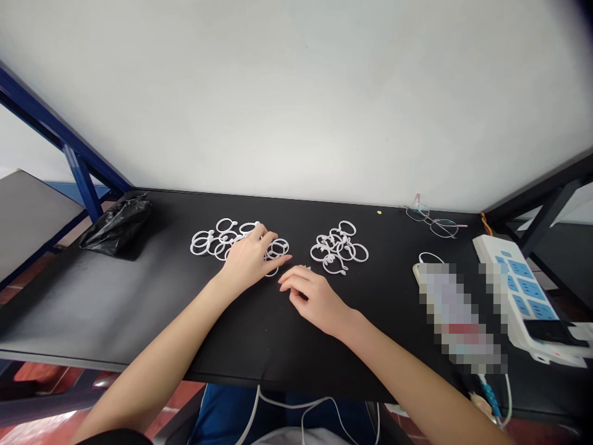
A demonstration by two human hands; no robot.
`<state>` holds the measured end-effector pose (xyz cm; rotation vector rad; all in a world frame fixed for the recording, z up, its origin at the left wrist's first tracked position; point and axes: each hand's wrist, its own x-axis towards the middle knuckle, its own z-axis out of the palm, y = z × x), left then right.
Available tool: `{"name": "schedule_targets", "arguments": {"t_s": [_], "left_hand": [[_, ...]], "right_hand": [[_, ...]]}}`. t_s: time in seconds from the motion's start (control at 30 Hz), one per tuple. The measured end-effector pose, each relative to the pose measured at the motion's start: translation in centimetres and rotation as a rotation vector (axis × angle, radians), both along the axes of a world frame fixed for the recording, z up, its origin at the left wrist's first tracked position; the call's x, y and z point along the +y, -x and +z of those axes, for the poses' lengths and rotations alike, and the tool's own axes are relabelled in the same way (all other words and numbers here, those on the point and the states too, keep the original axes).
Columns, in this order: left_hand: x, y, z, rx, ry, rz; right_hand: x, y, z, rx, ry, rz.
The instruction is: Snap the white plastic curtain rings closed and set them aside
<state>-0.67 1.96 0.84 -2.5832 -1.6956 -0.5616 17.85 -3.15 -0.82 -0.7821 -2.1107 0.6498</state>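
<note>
My left hand reaches palm down over a loose cluster of white plastic rings with small knobs or clips on them. Its thumb points right, apart from the other fingers, and several rings lie partly hidden beneath it. Close by on the right, my right hand hovers low at the table, its fingers loosely bent and parted, nothing visible between them. A small white bit shows just behind its knuckles; what it belongs to is hidden. Beyond that hand lies a second cluster of white rings, overlapping one another.
A black plastic bag sits at the black table's left end. On the right are eyeglasses, a blurred-out phone with a cable, and a white power strip. A white wall rises behind; white cables hang at the front edge.
</note>
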Motion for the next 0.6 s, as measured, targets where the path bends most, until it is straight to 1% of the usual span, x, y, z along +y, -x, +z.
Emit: {"name": "schedule_targets", "arguments": {"t_s": [0.07, 0.17, 0.3, 0.43, 0.6], "left_hand": [[-0.2, -0.1, 0.1, -0.071, -0.027, -0.090], [-0.5, -0.2, 0.3, -0.139, -0.052, -0.246], [-0.9, -0.6, 0.3, -0.161, -0.002, -0.380], [-1.5, -1.4, 0.3, -0.208, 0.107, -0.453], [-2.0, -2.0, 0.4, -0.256, 0.187, -0.501]], "right_hand": [[0.0, 0.1, 0.1, 0.078, -0.054, -0.044], [0.0, 0.1, 0.4, 0.180, -0.130, -0.144], [0.0, 0.0, 1.0, 0.277, -0.205, -0.243], [-0.1, 0.0, 1.4, 0.333, -0.243, -0.236], [-0.4, 0.2, 1.2, 0.353, -0.239, -0.158]]}}
